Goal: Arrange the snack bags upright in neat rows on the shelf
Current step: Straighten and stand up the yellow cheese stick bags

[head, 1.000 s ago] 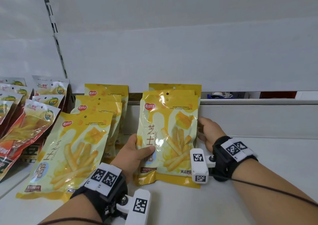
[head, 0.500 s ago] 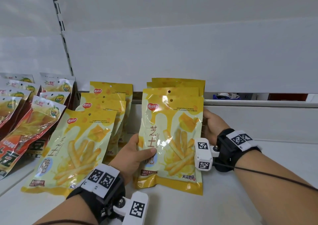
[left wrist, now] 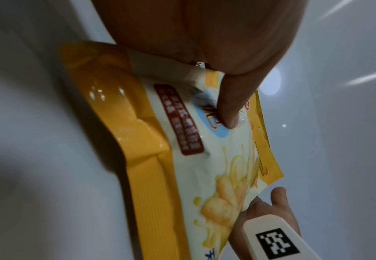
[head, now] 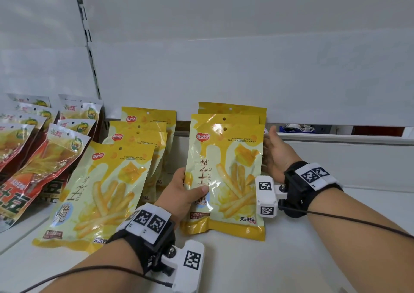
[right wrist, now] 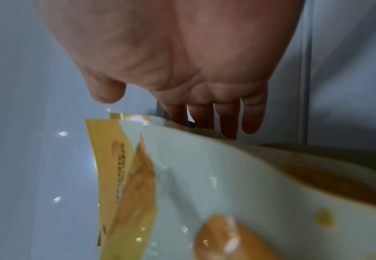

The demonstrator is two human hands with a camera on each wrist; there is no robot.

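A yellow snack bag point(head: 226, 176) stands upright at the front of a short row, with two more yellow bags point(head: 233, 109) behind it. My left hand point(head: 179, 194) grips its left edge, the thumb point(left wrist: 231, 109) pressed on the printed front. My right hand point(head: 275, 153) is at the row's right side. In the right wrist view its fingers point(right wrist: 229, 119) reach straight behind the front bag point(right wrist: 204, 167) and the thumb stays apart from it. The front bag's bottom seam point(left wrist: 142, 158) rests on the white shelf point(head: 291, 259).
To the left, another row of yellow bags point(head: 100, 192) leans backward. Red and silver bags point(head: 44, 158) lean in rows at the far left. The white back panel point(head: 246, 68) ends above a low rail point(head: 336, 136). Bare shelf lies to the right.
My right hand has slid slightly up and back along the row's right edge. The left hand keeps its grip on the front bag. The view has shifted a little.
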